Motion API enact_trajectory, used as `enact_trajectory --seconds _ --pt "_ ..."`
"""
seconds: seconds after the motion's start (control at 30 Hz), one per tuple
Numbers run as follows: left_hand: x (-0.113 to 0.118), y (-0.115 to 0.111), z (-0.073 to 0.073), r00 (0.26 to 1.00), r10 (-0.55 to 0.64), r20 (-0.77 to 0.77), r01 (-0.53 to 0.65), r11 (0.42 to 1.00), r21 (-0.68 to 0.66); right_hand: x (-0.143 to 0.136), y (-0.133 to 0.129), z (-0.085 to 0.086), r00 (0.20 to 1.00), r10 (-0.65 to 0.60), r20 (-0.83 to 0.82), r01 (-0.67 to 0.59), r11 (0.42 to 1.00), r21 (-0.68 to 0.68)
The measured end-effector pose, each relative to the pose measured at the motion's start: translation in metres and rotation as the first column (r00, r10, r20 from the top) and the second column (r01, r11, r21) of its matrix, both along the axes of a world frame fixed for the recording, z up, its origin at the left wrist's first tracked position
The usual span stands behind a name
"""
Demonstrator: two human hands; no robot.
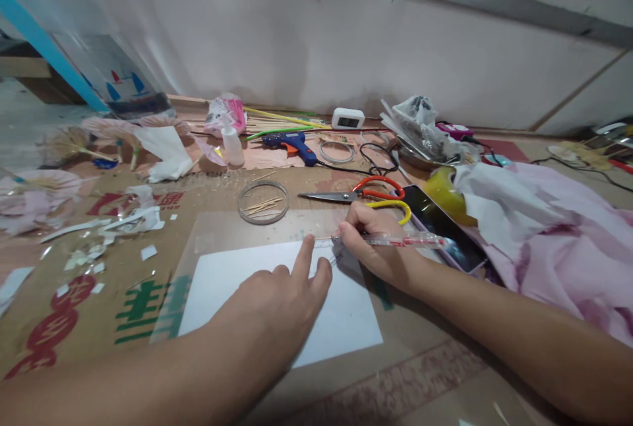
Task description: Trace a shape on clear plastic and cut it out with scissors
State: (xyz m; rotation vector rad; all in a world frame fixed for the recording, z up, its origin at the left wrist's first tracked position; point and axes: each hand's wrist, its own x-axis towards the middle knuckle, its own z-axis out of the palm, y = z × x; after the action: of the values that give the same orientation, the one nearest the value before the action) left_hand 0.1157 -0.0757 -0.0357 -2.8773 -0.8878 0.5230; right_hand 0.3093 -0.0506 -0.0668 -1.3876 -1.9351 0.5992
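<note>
A white sheet of paper (341,320) lies on a clear plastic sheet (217,228) over printed cardboard. My left hand (279,301) rests on the paper, index finger stretched towards its upper edge and thumb apart. In my right hand (370,238) is a clear pen (410,239) with red markings, its tip end at the paper's upper edge. A thin line or stick runs between that tip and my left index finger; I cannot tell which. Small dark marks show on the paper between the hands. Scissors (346,196) with red and yellow handles lie just beyond my right hand.
A ring (263,202) encircles thin wooden sticks. Behind are a blue glue gun (297,146), a small bottle (231,142) and a white digital display (347,119). A phone (445,225) and pink-white cloth (554,241) lie right; paper scraps (148,252) lie left.
</note>
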Motion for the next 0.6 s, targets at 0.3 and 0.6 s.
enact_trajectory --seconds 0.3,0.6 --pt "-0.0005 0.0003 -0.0041 1.0 0.002 0.002 -0.002 1.0 0.015 0.0005 0.0001 -0.0007 1.0 0.0 -0.003 0.0 1.0 0.009" --pt "-0.0009 0.0 -0.004 1.0 0.005 0.004 -0.005 1.0 -0.001 -0.0002 0.0006 0.0014 1.0 0.006 0.003 -0.006 1.0 0.016"
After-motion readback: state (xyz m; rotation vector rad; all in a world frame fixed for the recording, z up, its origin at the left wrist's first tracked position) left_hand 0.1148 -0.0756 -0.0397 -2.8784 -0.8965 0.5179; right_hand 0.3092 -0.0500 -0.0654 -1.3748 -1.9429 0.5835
